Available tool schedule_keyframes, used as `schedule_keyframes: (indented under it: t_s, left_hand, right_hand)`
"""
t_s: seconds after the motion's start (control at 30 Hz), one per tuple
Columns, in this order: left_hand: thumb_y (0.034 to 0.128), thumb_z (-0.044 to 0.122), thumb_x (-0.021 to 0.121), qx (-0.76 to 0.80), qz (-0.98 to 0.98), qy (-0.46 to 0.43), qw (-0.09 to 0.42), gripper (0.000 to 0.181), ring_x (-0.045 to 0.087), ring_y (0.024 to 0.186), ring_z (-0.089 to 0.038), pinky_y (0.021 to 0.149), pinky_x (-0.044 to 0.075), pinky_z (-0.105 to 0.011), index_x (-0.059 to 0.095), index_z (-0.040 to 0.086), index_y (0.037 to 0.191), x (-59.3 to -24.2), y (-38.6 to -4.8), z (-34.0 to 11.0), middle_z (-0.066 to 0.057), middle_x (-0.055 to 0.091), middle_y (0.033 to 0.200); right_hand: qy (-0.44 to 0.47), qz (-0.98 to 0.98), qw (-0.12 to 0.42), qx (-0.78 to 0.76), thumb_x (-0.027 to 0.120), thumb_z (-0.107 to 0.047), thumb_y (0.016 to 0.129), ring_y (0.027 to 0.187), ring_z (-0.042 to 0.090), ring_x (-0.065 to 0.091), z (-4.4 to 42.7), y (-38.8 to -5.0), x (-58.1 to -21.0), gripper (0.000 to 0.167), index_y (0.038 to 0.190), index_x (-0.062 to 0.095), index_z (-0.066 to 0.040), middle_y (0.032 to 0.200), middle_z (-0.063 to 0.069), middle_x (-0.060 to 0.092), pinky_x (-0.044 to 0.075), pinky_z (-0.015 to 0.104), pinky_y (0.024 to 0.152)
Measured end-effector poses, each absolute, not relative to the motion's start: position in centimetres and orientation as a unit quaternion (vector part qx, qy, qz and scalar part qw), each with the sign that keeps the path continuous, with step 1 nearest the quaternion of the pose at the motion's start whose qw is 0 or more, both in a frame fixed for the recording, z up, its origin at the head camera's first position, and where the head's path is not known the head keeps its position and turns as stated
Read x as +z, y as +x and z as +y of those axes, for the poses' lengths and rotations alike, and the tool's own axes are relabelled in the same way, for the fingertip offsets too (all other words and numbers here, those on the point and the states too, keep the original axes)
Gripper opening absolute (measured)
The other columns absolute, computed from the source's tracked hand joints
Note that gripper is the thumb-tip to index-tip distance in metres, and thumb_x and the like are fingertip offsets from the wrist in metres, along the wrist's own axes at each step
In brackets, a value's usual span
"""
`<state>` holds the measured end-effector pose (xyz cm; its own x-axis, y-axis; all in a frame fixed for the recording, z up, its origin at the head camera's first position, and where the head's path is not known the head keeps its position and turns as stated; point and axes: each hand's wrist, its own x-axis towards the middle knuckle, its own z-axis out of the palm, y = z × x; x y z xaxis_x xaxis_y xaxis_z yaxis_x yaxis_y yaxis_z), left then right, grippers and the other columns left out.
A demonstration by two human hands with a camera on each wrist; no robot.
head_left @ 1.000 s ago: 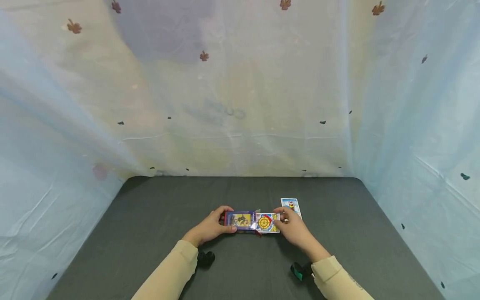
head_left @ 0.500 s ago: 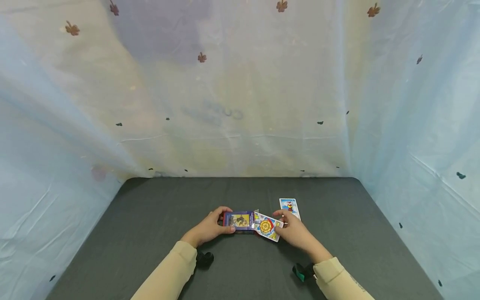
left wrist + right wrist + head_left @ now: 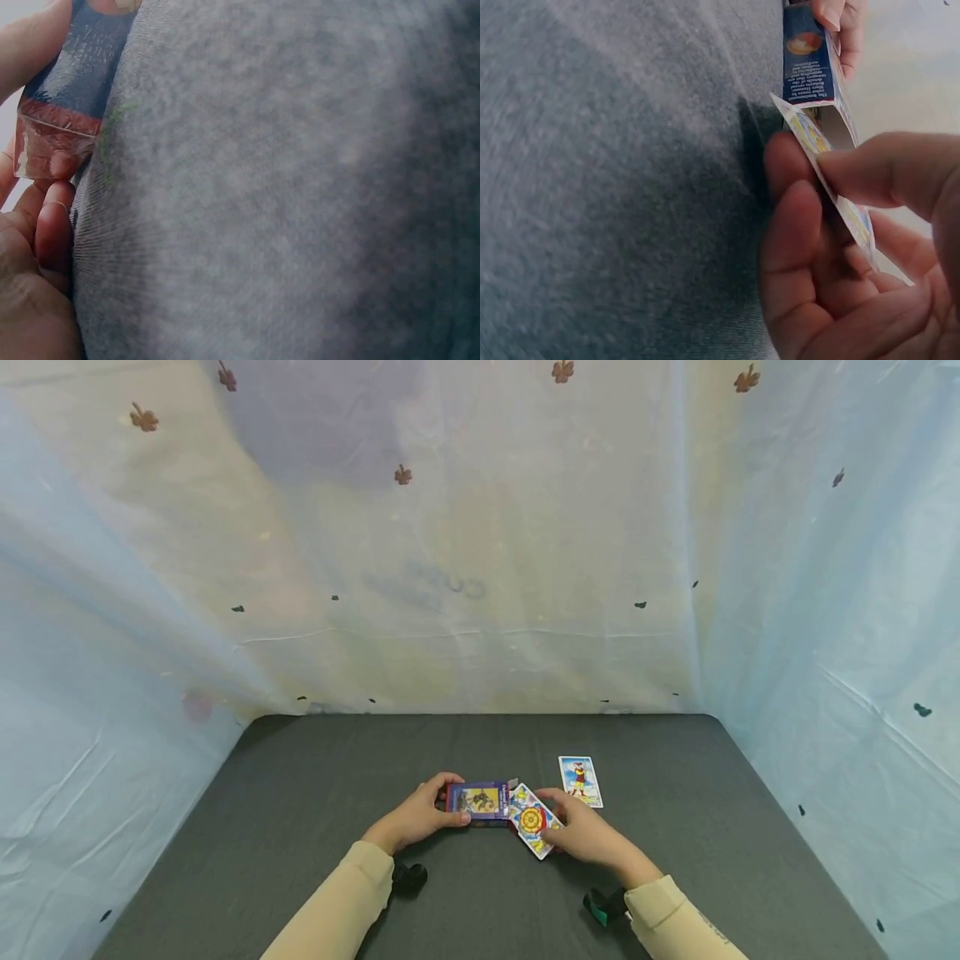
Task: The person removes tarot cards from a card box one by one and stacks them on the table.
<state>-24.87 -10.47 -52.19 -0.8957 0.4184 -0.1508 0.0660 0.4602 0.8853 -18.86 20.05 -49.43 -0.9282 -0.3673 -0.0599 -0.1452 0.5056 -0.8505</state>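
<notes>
A blue-purple card box [image 3: 478,802] with a picture on its front lies sideways in my left hand [image 3: 420,814], thumb on the front. In the left wrist view, shiny clear film covers the red end of the card box [image 3: 64,112]. My right hand [image 3: 591,833] pinches a picture card [image 3: 531,820] with a yellow wheel, between thumb and fingers. This card slants down to the right, one corner by the box's right end. In the right wrist view that end of the card box [image 3: 806,64] is open, with the card [image 3: 804,124] across its mouth.
A second picture card [image 3: 580,779], showing a red-clad figure on blue, lies face up on the dark grey table [image 3: 360,760] beyond my right hand. Pale patterned sheeting [image 3: 480,543] hangs behind the table and along both sides. Black straps [image 3: 408,880] sit at both wrists.
The wheel card, at first level with the box, has swung clockwise, its outer end dropping towards me. My right hand has lowered, uncovering more of the second card. The left hand holds nearly still.
</notes>
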Motion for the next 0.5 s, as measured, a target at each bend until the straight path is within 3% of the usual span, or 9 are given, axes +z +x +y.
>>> schedule_keyframes:
  t_s: [0.33, 0.5]
  left_hand:
    - [0.0762, 0.044, 0.081, 0.496, 0.839, 0.143, 0.174, 0.068, 0.043, 0.105, -0.024, 0.089, 0.039, -0.045, 0.048, 0.025, 0.132, -52.5, -24.9, -10.5, -0.008, 0.045, 0.120]
    - [0.0766, 0.043, 0.080, 0.501, 0.836, 0.146, 0.172, 0.067, 0.044, 0.105, -0.024, 0.088, 0.039, -0.044, 0.048, 0.025, 0.132, -52.5, -24.9, -10.5, -0.008, 0.045, 0.120]
  right_hand:
    - [-0.008, 0.878, -0.013, -0.479, 0.066, 0.000, 0.085, 0.065, 0.018, 0.059, 20.8, -19.6, -49.3, 0.074, 0.149, 0.031, -0.011, 0.099, 0.016, 0.054, 0.049, 0.031, 0.055]
    - [0.034, 0.890, -0.038, -0.453, 0.064, -0.004, 0.088, 0.068, 0.017, 0.058, 22.3, -20.2, -49.4, 0.074, 0.151, 0.026, -0.013, 0.101, 0.016, 0.054, 0.049, 0.031, 0.057]
